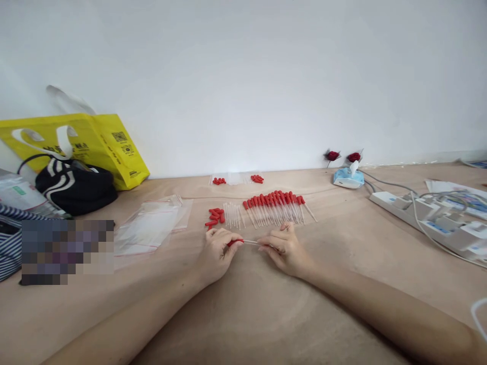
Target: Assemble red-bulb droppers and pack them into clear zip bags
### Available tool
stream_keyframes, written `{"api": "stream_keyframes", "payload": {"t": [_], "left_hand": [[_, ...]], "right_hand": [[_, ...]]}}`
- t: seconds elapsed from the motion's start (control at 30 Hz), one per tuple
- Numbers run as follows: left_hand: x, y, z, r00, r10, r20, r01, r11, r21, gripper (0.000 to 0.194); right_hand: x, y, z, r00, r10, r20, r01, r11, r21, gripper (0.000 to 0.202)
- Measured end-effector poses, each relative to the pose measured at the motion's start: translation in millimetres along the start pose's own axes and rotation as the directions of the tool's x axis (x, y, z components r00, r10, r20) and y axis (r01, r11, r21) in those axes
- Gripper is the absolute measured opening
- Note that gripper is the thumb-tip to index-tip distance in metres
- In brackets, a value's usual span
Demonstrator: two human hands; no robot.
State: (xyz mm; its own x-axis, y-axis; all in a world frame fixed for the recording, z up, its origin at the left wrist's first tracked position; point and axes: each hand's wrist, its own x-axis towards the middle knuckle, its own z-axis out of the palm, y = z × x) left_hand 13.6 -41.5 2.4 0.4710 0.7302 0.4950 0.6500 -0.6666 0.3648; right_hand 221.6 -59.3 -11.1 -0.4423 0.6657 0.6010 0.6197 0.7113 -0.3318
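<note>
Between my two hands a thin clear tube (251, 243) lies nearly level. My left hand (219, 253) pinches a red rubber bulb (235, 242) at the tube's left end. The fingers of my right hand (283, 251) are closed on the tube's right end. Just beyond them, a fanned row of clear tubes with red bulbs (276, 205) lies on the table. Left of that row are several bare clear tubes (233, 215) and a small pile of loose red bulbs (215, 217).
Clear plastic bags (152, 225) lie at the left, near a yellow bag (114, 147) and a black pouch (78, 185). Two small red groups (219, 181) sit by the wall. A blue tissue pack (348, 177) and a power strip (426, 218) with cables are at the right.
</note>
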Motion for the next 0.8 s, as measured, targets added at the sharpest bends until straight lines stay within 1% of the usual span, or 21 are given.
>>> {"api": "stream_keyframes", "payload": {"t": [0.1,0.17,0.27,0.37,0.57,0.8], "left_hand": [[0,1,-1.0,0.998,0.056,0.003,-0.056,0.998,0.004,0.017],[0,2,-1.4,0.995,0.096,0.013,-0.096,0.995,-0.005,0.017],[-1,2,-1.2,0.987,0.16,0.022,-0.159,0.987,-0.024,0.015],[-2,3,-0.9,0.978,0.208,0.002,-0.208,0.978,-0.016,0.014],[-3,6,0.0,0.965,0.26,-0.022,-0.26,0.966,0.001,0.012],[-2,6,0.3,0.956,0.293,-0.005,-0.293,0.956,0.013,0.012]], "right_hand": [[0,3,-1,0.994,-0.099,-0.041,0.096,0.994,-0.053,0.018],[1,5,-1,0.981,-0.176,-0.076,0.169,0.981,-0.09,0.018],[2,6,-3,0.966,-0.24,-0.099,0.227,0.966,-0.125,0.019],[2,3,-3,0.967,-0.237,-0.099,0.223,0.965,-0.136,0.017],[1,-5,2,0.985,-0.161,-0.056,0.153,0.98,-0.131,0.019],[1,-6,6,0.992,-0.124,0.018,0.125,0.986,-0.111,0.02]]}}
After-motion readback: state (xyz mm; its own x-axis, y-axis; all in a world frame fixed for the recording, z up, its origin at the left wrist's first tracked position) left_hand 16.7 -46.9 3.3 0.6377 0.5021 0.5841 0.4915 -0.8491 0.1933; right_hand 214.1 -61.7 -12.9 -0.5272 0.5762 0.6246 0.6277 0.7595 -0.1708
